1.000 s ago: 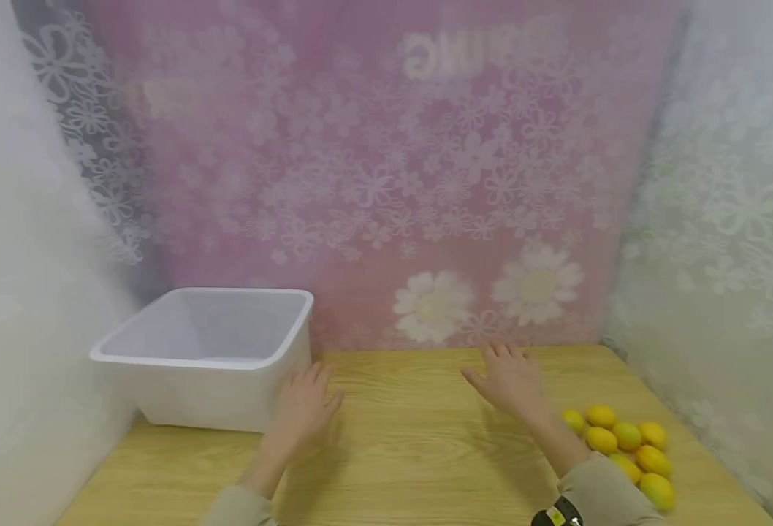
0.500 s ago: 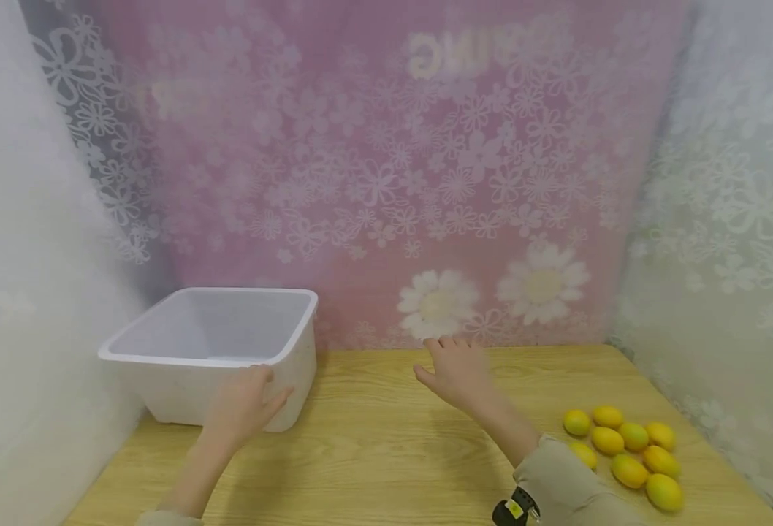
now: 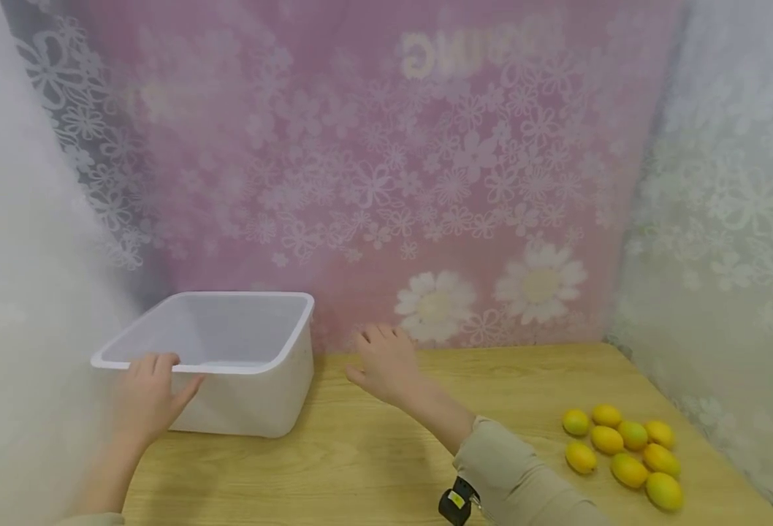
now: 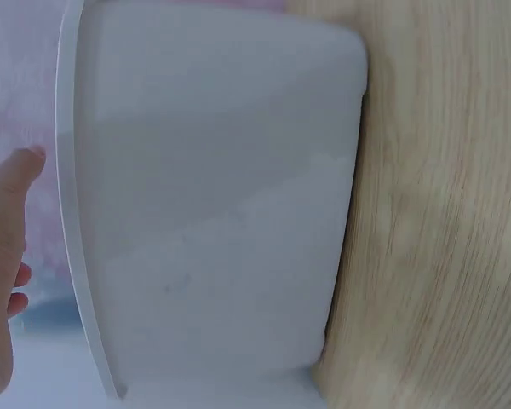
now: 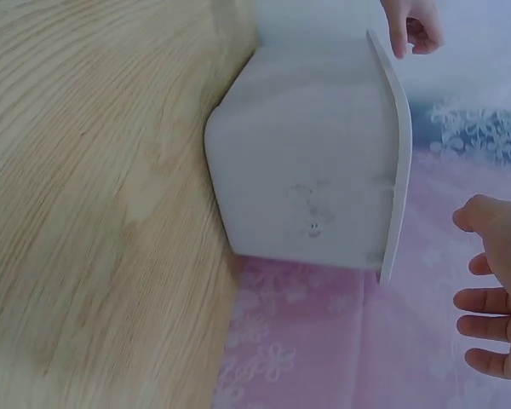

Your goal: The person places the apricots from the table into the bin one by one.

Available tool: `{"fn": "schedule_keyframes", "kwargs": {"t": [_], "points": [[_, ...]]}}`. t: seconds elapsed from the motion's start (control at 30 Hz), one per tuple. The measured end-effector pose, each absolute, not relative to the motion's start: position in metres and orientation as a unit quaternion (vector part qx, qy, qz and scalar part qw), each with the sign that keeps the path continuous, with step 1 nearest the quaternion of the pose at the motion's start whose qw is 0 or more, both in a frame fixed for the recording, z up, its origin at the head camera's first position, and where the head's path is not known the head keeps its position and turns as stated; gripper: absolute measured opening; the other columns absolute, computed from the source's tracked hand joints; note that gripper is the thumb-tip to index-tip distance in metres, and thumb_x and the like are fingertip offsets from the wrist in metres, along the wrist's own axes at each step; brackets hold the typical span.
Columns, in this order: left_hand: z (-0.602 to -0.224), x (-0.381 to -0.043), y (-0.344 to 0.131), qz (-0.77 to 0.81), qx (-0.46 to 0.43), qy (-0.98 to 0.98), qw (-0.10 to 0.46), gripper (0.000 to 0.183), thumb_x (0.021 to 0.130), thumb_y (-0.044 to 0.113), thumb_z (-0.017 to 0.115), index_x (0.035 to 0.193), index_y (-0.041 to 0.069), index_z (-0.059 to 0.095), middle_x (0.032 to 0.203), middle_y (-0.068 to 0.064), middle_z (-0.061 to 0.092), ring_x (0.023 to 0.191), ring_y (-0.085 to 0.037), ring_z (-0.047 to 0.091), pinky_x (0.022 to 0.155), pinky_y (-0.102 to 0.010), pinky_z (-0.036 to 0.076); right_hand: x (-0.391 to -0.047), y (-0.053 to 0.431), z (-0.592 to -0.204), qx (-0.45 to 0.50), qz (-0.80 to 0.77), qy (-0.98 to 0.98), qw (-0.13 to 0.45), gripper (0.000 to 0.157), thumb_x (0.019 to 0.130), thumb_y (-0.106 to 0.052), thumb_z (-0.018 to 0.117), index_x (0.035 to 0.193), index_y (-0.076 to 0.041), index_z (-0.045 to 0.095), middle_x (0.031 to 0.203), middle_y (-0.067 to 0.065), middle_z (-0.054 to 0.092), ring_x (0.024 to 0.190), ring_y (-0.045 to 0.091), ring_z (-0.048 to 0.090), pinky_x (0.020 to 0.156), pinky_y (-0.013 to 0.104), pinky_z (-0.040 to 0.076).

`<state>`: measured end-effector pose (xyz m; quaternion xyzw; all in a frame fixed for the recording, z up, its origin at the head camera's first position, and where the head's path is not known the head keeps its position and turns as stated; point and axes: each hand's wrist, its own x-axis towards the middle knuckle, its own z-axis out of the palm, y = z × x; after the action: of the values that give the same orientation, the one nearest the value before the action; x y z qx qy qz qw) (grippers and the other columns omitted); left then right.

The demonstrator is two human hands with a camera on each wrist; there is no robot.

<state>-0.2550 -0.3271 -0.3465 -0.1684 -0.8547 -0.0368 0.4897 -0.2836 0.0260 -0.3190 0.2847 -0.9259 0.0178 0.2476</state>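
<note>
A white plastic tub (image 3: 242, 402) stands at the back left of the wooden table. My left hand (image 3: 146, 398) is at its front rim, near the left corner, and overlaps the rim in the head view. The left wrist view shows that hand's thumb (image 4: 21, 166) apart from the rim, with nothing held. To the right of the tub my right hand (image 3: 386, 365) hovers over the table, fingers spread loosely, holding nothing. In the right wrist view the tub's side wall (image 5: 307, 170) faces the right hand (image 5: 502, 290), with a gap between them.
Several yellow-green lemon-like fruits (image 3: 626, 436) lie in a cluster on the right side of the table (image 3: 334, 475). A pink flowered curtain (image 3: 386, 183) hangs behind, and pale sheets flank the left and right sides.
Both hands have moved left. The left hand has gone from the tub's right corner to its front left rim. The right hand has come closer to the tub, while the fruits have stayed put.
</note>
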Motion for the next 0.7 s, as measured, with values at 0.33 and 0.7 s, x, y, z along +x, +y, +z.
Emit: {"fn": "schedule_keyframes", "kwargs": {"t": [0.33, 0.7], "points": [[-0.342, -0.236, -0.384, -0.058, 0.013, -0.945, 0.321, 0.054, 0.078, 0.026, 0.068, 0.109, -0.014, 0.048, 0.098, -0.039, 0.049, 0.085, -0.055, 0.047, 0.066, -0.06, 0.038, -0.285, -0.032, -0.312, 0.325, -0.048, -0.905, 0.271, 0.047, 0.088, -0.054, 0.053, 0.121, -0.02, 0.056, 0.107, -0.001, 0.057, 0.1, 0.017, 0.053, 0.081, 0.033, 0.045], [-0.35, -0.241, -0.412, -0.04, 0.012, -0.958, 0.283, 0.05, 0.081, 0.02, 0.064, 0.116, -0.011, 0.046, 0.104, -0.042, 0.047, 0.089, -0.06, 0.045, 0.068, -0.066, 0.038, -0.281, -0.074, -0.315, 0.319, -0.122, -0.907, 0.247, 0.045, 0.092, -0.055, 0.045, 0.127, -0.028, 0.051, 0.109, -0.005, 0.056, 0.103, 0.013, 0.053, 0.079, 0.029, 0.043]]}}
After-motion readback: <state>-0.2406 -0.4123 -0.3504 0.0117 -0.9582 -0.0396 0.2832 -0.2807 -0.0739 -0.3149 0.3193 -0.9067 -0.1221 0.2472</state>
